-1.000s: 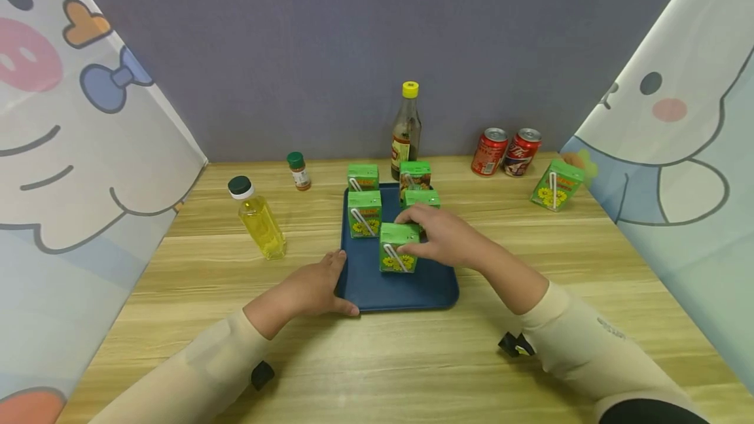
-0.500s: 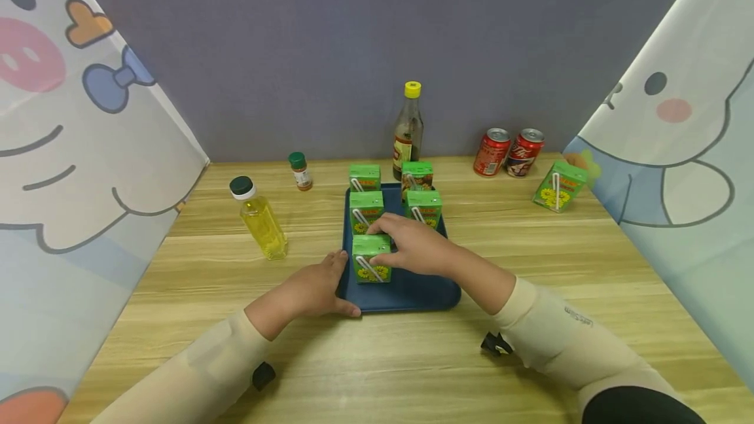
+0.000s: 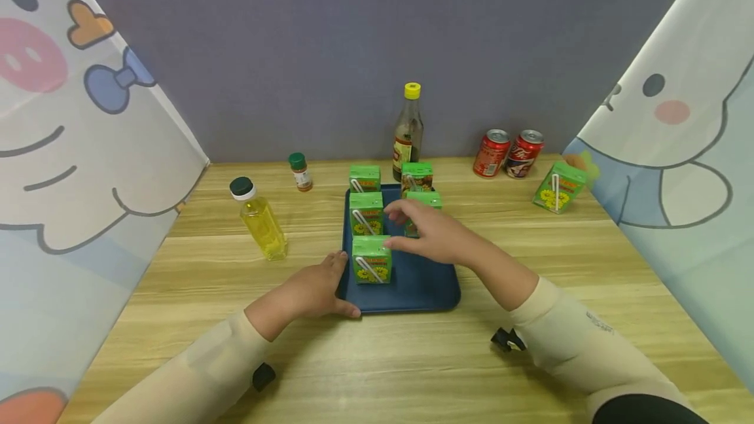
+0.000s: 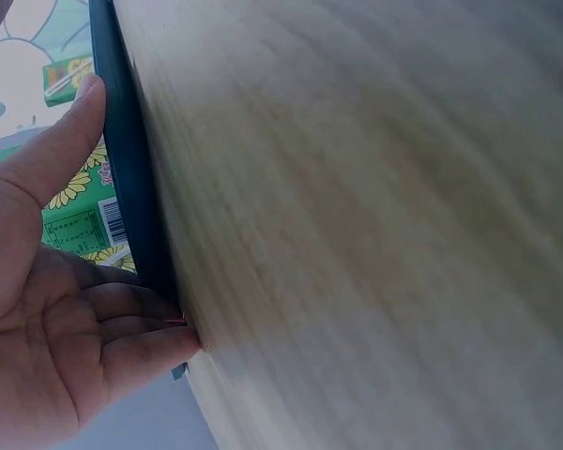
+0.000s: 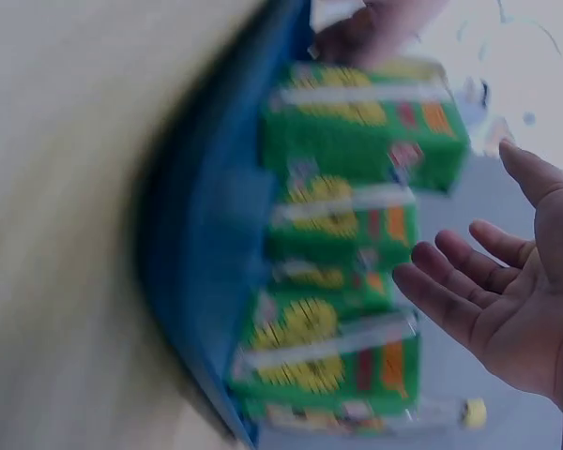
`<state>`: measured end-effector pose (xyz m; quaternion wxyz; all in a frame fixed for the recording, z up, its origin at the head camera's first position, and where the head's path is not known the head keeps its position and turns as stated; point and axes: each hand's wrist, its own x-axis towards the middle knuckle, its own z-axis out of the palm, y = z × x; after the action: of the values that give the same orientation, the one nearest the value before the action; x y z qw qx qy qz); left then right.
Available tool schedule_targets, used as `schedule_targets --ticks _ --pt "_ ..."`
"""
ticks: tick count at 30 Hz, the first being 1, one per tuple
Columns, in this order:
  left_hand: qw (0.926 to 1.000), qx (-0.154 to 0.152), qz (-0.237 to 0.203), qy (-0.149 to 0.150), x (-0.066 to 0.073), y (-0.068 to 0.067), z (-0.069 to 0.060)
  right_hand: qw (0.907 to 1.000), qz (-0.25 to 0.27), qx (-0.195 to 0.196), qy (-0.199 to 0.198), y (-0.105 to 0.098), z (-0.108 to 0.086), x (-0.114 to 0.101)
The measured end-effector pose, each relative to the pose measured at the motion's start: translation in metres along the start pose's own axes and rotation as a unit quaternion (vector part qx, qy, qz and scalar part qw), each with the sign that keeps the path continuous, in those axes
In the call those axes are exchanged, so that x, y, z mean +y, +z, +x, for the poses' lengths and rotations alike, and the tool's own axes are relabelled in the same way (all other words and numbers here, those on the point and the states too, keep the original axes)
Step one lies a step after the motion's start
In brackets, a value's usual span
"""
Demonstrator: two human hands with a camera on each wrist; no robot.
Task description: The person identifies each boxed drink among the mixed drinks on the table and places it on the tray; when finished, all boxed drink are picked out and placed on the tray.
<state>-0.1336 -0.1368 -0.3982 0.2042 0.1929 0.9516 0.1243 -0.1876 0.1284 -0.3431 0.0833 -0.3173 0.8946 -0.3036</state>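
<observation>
A dark blue tray (image 3: 406,293) carries several green drink cartons with white straws. The front-left carton (image 3: 372,267) stands upright near my right hand (image 3: 432,231); the right wrist view shows that hand apart from the cartons, its fingers spread and nothing held. Behind the front carton stand a middle-left carton (image 3: 366,216) and a back-left carton (image 3: 364,178). My right hand partly covers the middle-right carton (image 3: 425,199), with a browner back-right carton (image 3: 417,176) beyond. At the tray's front-left corner, my left hand (image 3: 312,288) touches the rim with extended thumb and fingers.
An oil bottle (image 3: 262,224) and a small green-capped spice jar (image 3: 300,173) stand left of the tray. Behind it is a yellow-capped bottle (image 3: 408,133). Two red cans (image 3: 491,154) and another green carton (image 3: 559,188) stand right. A grey partition (image 3: 353,51) closes the back.
The front carton moved left and toward the person in my right hand, and now stands at the tray's front left. My right hand has released it and drawn back right. My left hand stayed put.
</observation>
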Motion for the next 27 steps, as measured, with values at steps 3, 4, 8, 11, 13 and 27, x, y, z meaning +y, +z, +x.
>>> schedule_targets --ticks 3,4,8,11,13,27 --pt "1.0000 -0.002 -0.002 -0.002 0.000 0.001 0.000 0.9988 0.017 0.045 0.009 -0.021 -0.005 0.008" --pt "1.0000 -0.002 -0.003 -0.002 0.000 0.001 0.000 0.9979 0.020 0.062 0.008 -0.029 -0.008 0.012" --pt "1.0000 -0.001 0.000 0.002 -0.001 0.000 0.000 0.9882 -0.011 0.153 0.011 -0.057 -0.018 0.030" --pt "1.0000 0.000 0.005 0.001 -0.001 0.000 0.000 0.9735 -0.059 0.219 0.028 -0.078 -0.029 0.047" --pt "1.0000 -0.001 0.006 0.001 -0.001 0.000 0.000 0.9616 -0.081 0.258 0.044 -0.091 -0.036 0.060" --pt "1.0000 -0.003 -0.001 0.007 0.000 0.001 0.000 0.8725 -0.044 0.410 0.261 -0.137 -0.096 0.173"
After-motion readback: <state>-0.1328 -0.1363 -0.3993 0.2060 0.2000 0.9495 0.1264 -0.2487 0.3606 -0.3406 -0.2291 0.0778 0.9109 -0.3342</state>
